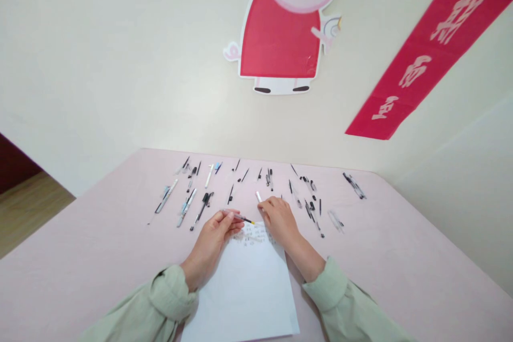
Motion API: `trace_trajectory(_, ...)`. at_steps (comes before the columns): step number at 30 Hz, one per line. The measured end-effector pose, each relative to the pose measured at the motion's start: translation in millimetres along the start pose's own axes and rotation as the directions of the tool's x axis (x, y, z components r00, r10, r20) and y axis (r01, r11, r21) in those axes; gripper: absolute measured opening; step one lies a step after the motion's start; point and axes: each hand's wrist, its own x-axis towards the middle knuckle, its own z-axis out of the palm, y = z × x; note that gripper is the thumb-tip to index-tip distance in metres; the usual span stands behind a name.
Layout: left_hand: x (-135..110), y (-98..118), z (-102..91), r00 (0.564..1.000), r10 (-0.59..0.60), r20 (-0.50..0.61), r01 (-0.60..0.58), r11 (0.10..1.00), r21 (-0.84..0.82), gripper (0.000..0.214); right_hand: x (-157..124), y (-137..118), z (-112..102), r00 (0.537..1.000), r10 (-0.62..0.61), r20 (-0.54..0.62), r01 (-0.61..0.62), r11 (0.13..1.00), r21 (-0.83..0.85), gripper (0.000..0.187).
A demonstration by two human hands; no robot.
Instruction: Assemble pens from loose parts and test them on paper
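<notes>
My left hand (pixel 214 238) is closed on a thin pen refill (pixel 240 218), its dark tip pointing right toward my right hand. My right hand (pixel 280 219) is curled on the top edge of a white sheet of paper (pixel 248 288), and a short white pen piece (pixel 258 196) sticks out past its fingers. The sheet lies on the pink table (pixel 80 256) between my forearms and has small scribbles near its top edge. Both arms wear pale green sleeves.
Several pens, caps and pen parts lie scattered in rows across the far half of the table, from a clear-barrelled pen (pixel 166 196) at left to a dark pen (pixel 353 185) at right. Behind stands a cream wall with a cartoon pig cutout (pixel 284 26) and a red banner (pixel 425 53).
</notes>
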Motion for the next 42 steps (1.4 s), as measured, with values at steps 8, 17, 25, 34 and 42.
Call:
trace_trajectory(8, -1.4, 1.5, 0.2, 1.000, -0.004, 0.021, 0.004, 1.000, -0.011, 0.031, 2.9, 4.5, -1.0, 0.997, -0.055, -0.050, 0.057, 0.997, 0.051, 0.027)
trace_trajectory(17, 1.2, 0.7, -0.6, 1.000, 0.006, 0.000, -0.006, 0.999, -0.039, 0.032, 5.2, 5.8, 3.1, 0.987, -0.139, -0.077, 0.145, 0.986, 0.084, 0.014)
trace_trajectory(25, 3.8, 2.1, -1.6, 0.991, 0.009, -0.130, -0.030, 0.987, -0.156, 0.016, -5.4, 3.6, -14.1, 0.975, -0.094, -0.203, 0.143, 0.959, 0.246, 0.019)
trace_trajectory(34, 5.4, 2.4, -4.0, 0.989, 0.015, -0.149, -0.043, 0.981, -0.192, 0.011, -13.7, -1.1, -19.8, 0.979, -0.140, -0.151, 0.174, 0.955, 0.241, 0.015)
trace_trajectory(42, 8.4, -0.9, -5.4, 0.994, 0.020, -0.103, -0.039, 0.981, -0.191, 0.020, -14.5, -8.3, -16.0, 0.980, -0.152, -0.131, 0.181, 0.951, 0.251, 0.017)
